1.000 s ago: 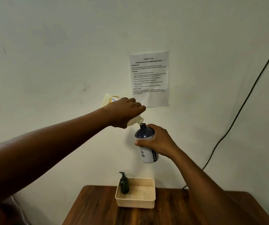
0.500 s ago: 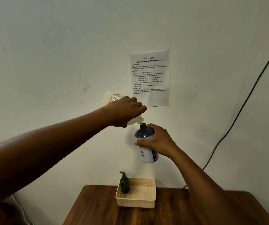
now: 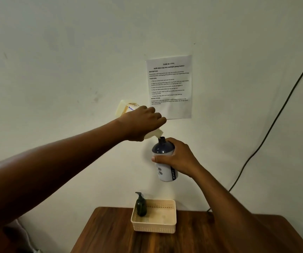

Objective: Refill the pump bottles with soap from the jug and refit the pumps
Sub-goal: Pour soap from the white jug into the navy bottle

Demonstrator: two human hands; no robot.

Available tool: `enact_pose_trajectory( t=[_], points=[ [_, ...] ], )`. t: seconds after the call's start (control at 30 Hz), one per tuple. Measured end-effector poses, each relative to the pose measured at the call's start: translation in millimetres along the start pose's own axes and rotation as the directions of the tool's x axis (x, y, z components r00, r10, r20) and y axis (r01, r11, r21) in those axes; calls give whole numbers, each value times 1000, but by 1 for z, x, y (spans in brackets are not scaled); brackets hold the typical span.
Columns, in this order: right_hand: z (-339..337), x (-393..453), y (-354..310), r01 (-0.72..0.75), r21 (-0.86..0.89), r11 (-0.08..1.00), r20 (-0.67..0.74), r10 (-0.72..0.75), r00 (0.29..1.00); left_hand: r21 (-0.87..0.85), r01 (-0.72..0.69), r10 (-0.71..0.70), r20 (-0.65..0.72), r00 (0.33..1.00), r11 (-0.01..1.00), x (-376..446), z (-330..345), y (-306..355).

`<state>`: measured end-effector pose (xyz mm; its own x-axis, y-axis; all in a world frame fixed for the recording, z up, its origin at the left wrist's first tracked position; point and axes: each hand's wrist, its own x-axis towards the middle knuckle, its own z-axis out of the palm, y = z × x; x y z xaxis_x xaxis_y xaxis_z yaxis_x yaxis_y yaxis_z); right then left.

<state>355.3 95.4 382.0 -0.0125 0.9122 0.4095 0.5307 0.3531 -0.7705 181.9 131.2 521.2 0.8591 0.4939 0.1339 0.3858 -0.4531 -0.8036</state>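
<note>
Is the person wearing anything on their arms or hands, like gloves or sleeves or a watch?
No. Both arms are bare as far as the picture shows, with no sleeves in sight. The left hand and the right hand have no gloves, and no rings, watch or bracelets can be seen on the fingers or wrists. The thumbnail on the right hand looks short and plain.

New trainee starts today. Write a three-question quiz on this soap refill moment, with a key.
1. True or false: the left hand tilts the jug over the white bottle.
2. Which hand grips the white bottle? A) left B) right
3. Fill in: the dark pump bottle stands in the ___.

Key: 1 true; 2 B; 3 basket.
</note>
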Motion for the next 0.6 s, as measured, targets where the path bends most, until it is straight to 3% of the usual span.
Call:
enact_pose_trajectory(
  t=[0.33,0.6],
  points=[
    [5,4,5,4,13,1000,-4,-4,1000,-219,133,-136,0,991,967,-7,21,4],
    [21,-1,12,-35,56,998,18,34,999,-562,351,-336,134,932,749,-33,54,23]
  ],
)
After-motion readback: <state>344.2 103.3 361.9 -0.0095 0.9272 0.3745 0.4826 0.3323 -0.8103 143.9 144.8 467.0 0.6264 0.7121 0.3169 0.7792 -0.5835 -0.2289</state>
